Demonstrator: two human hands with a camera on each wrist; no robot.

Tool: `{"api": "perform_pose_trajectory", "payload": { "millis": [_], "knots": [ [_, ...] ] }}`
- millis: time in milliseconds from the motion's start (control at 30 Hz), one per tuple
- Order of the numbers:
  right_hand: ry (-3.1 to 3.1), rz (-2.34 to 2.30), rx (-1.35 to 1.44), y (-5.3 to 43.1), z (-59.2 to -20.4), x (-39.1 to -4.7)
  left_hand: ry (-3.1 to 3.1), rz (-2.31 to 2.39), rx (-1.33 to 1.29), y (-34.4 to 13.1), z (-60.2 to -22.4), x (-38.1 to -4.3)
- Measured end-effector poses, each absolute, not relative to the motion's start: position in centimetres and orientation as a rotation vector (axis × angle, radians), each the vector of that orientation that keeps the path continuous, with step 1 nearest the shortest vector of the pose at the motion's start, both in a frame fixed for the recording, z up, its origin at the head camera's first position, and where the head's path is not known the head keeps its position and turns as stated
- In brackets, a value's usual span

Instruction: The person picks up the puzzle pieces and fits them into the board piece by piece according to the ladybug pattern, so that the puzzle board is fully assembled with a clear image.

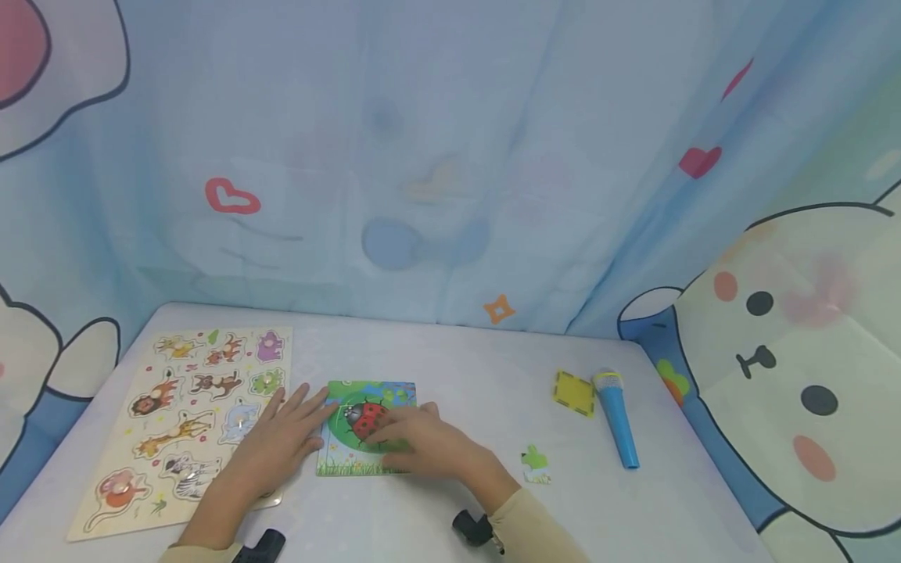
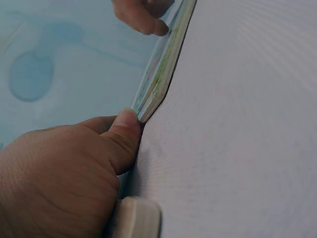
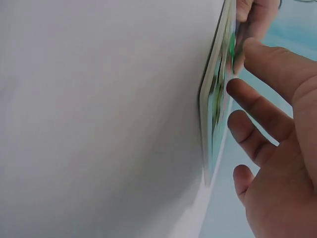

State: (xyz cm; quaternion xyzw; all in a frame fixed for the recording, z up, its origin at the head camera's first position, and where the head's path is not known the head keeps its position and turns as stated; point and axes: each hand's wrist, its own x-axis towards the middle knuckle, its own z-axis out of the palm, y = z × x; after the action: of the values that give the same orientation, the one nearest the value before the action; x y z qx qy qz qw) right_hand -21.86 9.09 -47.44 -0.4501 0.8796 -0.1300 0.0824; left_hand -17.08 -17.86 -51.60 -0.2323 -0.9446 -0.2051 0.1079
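Observation:
A square ladybug jigsaw puzzle (image 1: 341,463) lies flat on the table, a red ladybug on a green ground. Along its left side rests my left hand (image 1: 278,442), fingers stretched out. The left thumb (image 2: 126,124) touches the corner of the puzzle board (image 2: 166,74). Over the right part of the puzzle is my right hand (image 1: 429,444), slightly blurred, covering some of the picture. In the right wrist view, its fingers (image 3: 257,106) are loosely bent beside the puzzle's face, and no piece shows between them.
A wooden animal puzzle board (image 1: 169,391) lies at the left, partly under my left forearm. To the right are a loose jigsaw piece (image 1: 536,463), a yellow square (image 1: 573,393) and a blue toy microphone (image 1: 619,426). A printed curtain (image 1: 436,156) hangs behind the table.

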Motion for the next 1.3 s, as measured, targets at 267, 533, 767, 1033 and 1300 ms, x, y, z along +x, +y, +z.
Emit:
{"api": "perform_pose_trajectory", "payload": {
  "millis": [267,533,767,1033,1300],
  "knots": [
    [2.706,-0.505,-1.234,13.3,-47.1,-22.5,-2.795,-0.613,-0.681,-17.7,-51.4,-17.0],
    [2.815,-0.488,-1.007,18.3,-46.5,-22.8,-2.801,-0.611,-0.677,-17.7,-51.5,-17.0],
    [2.905,-0.484,-0.819,22.7,-46.2,-22.6,-2.810,-0.621,-0.684,-17.8,-51.3,-16.9],
    [2.917,-0.375,-0.608,26.5,-46.3,-21.5,-2.808,-0.613,-0.689,-17.9,-51.0,-16.9],
    [2.866,-0.346,-0.500,28.7,-46.8,-20.6,-2.816,-0.621,-0.692,-17.8,-51.4,-17.0]
  ]
}}
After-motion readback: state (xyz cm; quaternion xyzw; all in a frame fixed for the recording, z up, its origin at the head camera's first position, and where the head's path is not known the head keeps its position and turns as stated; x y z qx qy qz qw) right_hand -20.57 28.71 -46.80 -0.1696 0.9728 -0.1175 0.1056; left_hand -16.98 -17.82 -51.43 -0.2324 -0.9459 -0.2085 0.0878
